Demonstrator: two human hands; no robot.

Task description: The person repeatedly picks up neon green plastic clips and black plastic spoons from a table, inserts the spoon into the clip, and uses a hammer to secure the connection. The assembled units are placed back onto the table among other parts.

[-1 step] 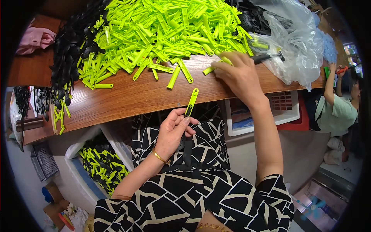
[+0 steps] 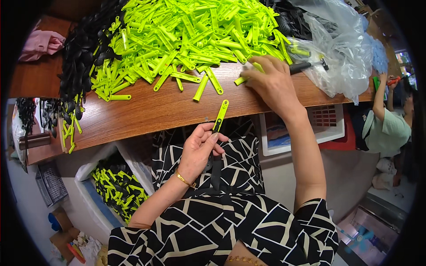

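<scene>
My left hand (image 2: 199,145) pinches a black strap piece with a yellow-green plastic strip (image 2: 221,114) joined to it, pointing up and away in front of the table edge. Over the tabletop, my right hand (image 2: 274,86) has its fingers curled around a loose yellow-green plastic strip (image 2: 240,81), whose end pokes out at the left. Its fingertips are partly blurred. More yellow-green shows between those fingers. Just beyond lies a big heap of yellow-green strips (image 2: 177,35), with a few lying singly at its near edge.
Black plastic parts (image 2: 80,66) are piled at the left of the table (image 2: 146,115). A black-handled hammer (image 2: 306,66) and clear plastic bags (image 2: 341,53) lie right. Below stand a lined bin (image 2: 84,170) of joined pieces and a white basket (image 2: 339,128). Another person (image 2: 388,124) is at far right.
My right hand has shifted very slightly, its fingers curling a little closer over the strip. My left hand keeps the same hold.
</scene>
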